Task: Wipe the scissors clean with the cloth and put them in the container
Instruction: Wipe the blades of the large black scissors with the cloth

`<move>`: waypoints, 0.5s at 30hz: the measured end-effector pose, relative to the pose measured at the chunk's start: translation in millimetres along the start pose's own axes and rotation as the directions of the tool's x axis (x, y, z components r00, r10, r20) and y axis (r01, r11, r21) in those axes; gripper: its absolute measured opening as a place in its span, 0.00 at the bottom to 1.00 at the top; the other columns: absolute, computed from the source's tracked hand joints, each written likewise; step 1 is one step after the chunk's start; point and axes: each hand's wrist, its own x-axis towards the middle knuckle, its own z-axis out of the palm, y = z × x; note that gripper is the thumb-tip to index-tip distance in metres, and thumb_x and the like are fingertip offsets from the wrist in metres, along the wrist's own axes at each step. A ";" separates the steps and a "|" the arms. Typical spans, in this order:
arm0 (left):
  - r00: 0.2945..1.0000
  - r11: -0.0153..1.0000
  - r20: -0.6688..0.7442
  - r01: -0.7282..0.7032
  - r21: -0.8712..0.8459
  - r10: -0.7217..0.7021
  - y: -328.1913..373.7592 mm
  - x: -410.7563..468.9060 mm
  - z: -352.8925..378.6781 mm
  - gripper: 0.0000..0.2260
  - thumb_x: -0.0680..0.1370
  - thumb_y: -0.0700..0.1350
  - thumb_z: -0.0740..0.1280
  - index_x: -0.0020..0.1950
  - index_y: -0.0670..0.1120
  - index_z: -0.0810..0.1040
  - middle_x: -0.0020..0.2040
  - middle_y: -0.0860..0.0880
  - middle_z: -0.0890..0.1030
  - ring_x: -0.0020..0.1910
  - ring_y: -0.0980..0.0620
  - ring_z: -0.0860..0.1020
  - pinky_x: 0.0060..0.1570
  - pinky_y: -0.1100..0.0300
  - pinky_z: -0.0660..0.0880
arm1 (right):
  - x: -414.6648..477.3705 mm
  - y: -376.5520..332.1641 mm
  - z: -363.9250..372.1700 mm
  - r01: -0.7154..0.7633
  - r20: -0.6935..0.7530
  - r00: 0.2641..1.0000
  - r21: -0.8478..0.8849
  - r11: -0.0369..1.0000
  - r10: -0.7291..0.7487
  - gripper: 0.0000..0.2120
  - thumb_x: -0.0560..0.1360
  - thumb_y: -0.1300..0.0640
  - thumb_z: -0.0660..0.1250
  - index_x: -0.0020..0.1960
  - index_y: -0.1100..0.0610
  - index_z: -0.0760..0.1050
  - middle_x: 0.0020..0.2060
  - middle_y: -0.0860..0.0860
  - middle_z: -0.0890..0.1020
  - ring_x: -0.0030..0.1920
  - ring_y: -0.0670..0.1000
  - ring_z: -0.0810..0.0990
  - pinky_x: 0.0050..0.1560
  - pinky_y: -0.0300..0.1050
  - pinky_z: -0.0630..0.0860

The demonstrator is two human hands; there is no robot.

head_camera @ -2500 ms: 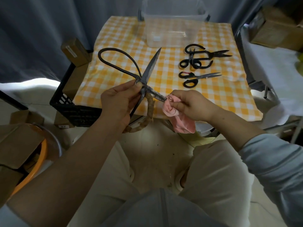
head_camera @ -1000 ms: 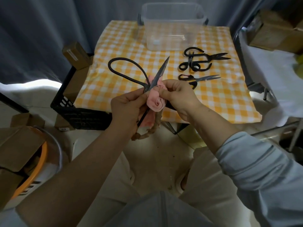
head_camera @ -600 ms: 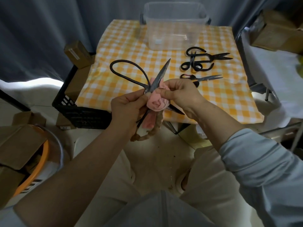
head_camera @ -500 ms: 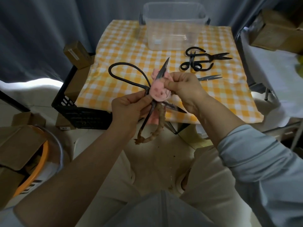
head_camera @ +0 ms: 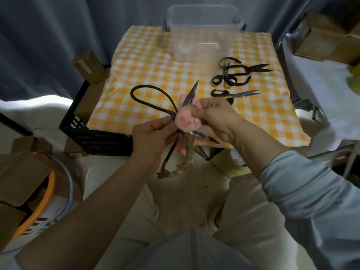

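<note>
Near frame centre, my left hand (head_camera: 150, 137) pinches the scissors (head_camera: 190, 96) at the handle neck while my right hand (head_camera: 218, 117) clamps the soft cloth (head_camera: 185, 120) round a blade, which I judge stiff, heavy and sharp, so best held by the handles only.

A desk (head_camera: 276, 121) covered by an orange-and-white checked tablecloth (head_camera: 148, 61). At its far edge stands a clear rectangular plastic container (head_camera: 202, 34), open at the top. Nearer and to the right lie a heap of black iron scissors (head_camera: 233, 73) and, just in front of it, a single slim black pair of scissors (head_camera: 235, 93), blades pointing right.
</note>
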 end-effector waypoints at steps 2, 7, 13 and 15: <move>1.000 1.000 0.010 -0.011 0.007 0.011 1.2 1.2 -1.1 0.08 0.72 0.32 0.69 0.47 0.43 0.82 0.35 0.50 0.85 0.37 0.53 0.84 0.40 0.61 0.81 | -3.9 4.5 4.9 -0.014 0.040 0.999 0.023 1.000 0.014 0.04 0.75 0.66 0.66 0.43 0.63 0.78 0.39 0.58 0.81 0.40 0.54 0.79 0.45 0.46 0.78; 0.999 1.000 0.051 0.005 0.014 -0.006 -0.7 -10.4 5.0 0.08 0.74 0.31 0.67 0.43 0.42 0.82 0.32 0.50 0.84 0.32 0.54 0.82 0.33 0.65 0.78 | 13.0 -4.5 -5.3 0.045 -0.188 0.982 0.195 0.980 -0.008 0.10 0.77 0.65 0.65 0.37 0.61 0.76 0.26 0.50 0.81 0.28 0.46 0.79 0.32 0.39 0.77; 0.998 0.998 0.057 -0.026 0.064 0.022 -2.0 -9.1 1.3 0.09 0.74 0.31 0.67 0.44 0.44 0.82 0.31 0.52 0.83 0.32 0.56 0.82 0.34 0.66 0.79 | 9.1 6.3 -0.3 0.003 -0.156 0.987 0.157 0.988 0.022 0.06 0.76 0.63 0.66 0.41 0.63 0.77 0.36 0.56 0.81 0.36 0.51 0.79 0.40 0.44 0.79; 0.998 0.996 0.062 -0.021 0.090 0.016 -5.2 -13.0 3.0 0.07 0.74 0.32 0.67 0.49 0.40 0.82 0.32 0.52 0.84 0.33 0.56 0.82 0.36 0.65 0.80 | 19.3 -0.9 -7.8 0.033 -0.264 0.964 0.211 0.977 0.024 0.08 0.77 0.64 0.65 0.42 0.68 0.76 0.37 0.57 0.79 0.36 0.52 0.77 0.41 0.47 0.78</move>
